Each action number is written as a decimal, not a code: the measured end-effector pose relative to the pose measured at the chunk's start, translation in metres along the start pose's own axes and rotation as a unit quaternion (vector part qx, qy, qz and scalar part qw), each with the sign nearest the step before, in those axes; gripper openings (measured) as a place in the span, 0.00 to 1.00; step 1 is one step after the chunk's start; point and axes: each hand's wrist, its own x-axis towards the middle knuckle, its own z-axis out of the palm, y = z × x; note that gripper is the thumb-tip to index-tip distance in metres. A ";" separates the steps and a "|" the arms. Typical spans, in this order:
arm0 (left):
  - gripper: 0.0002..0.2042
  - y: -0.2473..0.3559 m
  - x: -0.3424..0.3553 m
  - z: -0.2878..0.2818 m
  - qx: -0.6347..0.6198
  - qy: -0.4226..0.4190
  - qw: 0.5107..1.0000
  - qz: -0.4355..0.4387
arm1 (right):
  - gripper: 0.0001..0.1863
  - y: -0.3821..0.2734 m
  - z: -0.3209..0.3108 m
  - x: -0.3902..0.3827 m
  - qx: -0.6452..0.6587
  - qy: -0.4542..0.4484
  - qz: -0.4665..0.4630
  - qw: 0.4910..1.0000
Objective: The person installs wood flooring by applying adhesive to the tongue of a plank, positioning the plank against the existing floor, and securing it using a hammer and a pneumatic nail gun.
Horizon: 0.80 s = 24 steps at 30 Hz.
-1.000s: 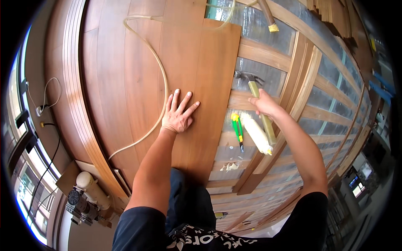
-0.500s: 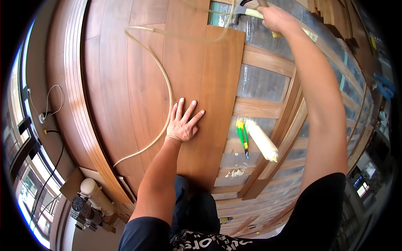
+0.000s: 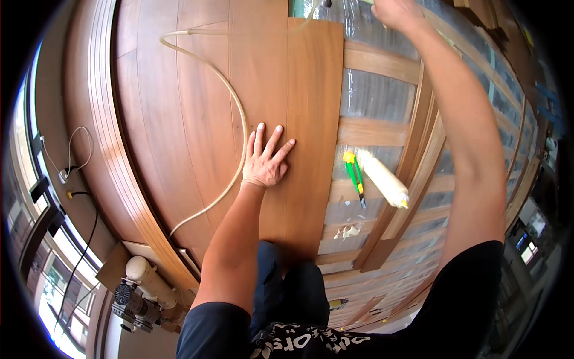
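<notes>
My left hand [image 3: 266,161] lies flat with fingers spread on the brown wooden floorboards, at the seam beside the outermost plank [image 3: 314,78]. At the top edge, my right hand [image 3: 397,13] is closed round a hammer's handle. Most of the hammer is cut off by the frame, near the plank's far end. A pale hose [image 3: 242,113] curves over the boards and passes just left of my left hand. Right of the plank, a green and yellow utility knife [image 3: 355,173] lies beside a cream-coloured squeeze bottle [image 3: 385,180].
Wooden battens [image 3: 372,131] cross silvery sheeting on the right, with loose wood strips [image 3: 412,173] lying over them. An air compressor [image 3: 140,293] stands at lower left, beyond a grooved wooden trim [image 3: 107,90]. Cables hang by the window at far left.
My right hand and the hammer have slid up toward the top edge, leaving the hammer mostly out of view. My left hand stays pressed on the boards while the whole view has shifted slightly.
</notes>
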 end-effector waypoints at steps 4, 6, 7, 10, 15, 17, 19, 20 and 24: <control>0.37 -0.002 0.000 0.016 0.010 0.014 1.000 0.011 | 0.29 0.031 0.009 -0.122 0.245 0.213 -0.094 0.941; 0.34 0.001 0.000 0.021 0.019 0.039 0.999 0.022 | 0.27 0.049 0.021 -0.202 0.262 0.267 -0.095 0.923; 0.32 0.002 0.001 0.024 0.038 0.062 0.997 0.038 | 0.27 0.063 0.032 -0.257 0.255 0.259 -0.052 0.930; 0.31 -0.004 -0.002 0.037 0.102 0.100 0.988 0.057 | 0.11 0.074 0.107 -0.424 0.250 0.325 0.265 0.873; 0.28 0.003 -0.005 0.049 0.141 0.132 0.976 0.101 | 0.11 -0.044 0.313 -0.701 0.427 0.291 0.493 0.700; 0.27 -0.005 -0.008 0.058 0.125 0.147 0.974 0.116 | 0.15 -0.098 0.362 -0.792 0.425 0.030 0.608 0.670; 0.27 -0.005 -0.011 0.066 0.146 0.130 0.976 0.096 | 0.19 -0.131 0.394 -0.859 0.395 -0.136 0.570 0.707; 0.29 -0.016 -0.010 0.068 0.150 0.129 0.975 0.103 | 0.20 -0.144 0.411 -0.885 0.385 -0.162 0.548 0.725; 0.31 -0.040 0.000 0.052 0.228 0.055 0.965 0.116 | 0.22 -0.179 0.490 -0.931 0.365 -0.220 0.529 0.733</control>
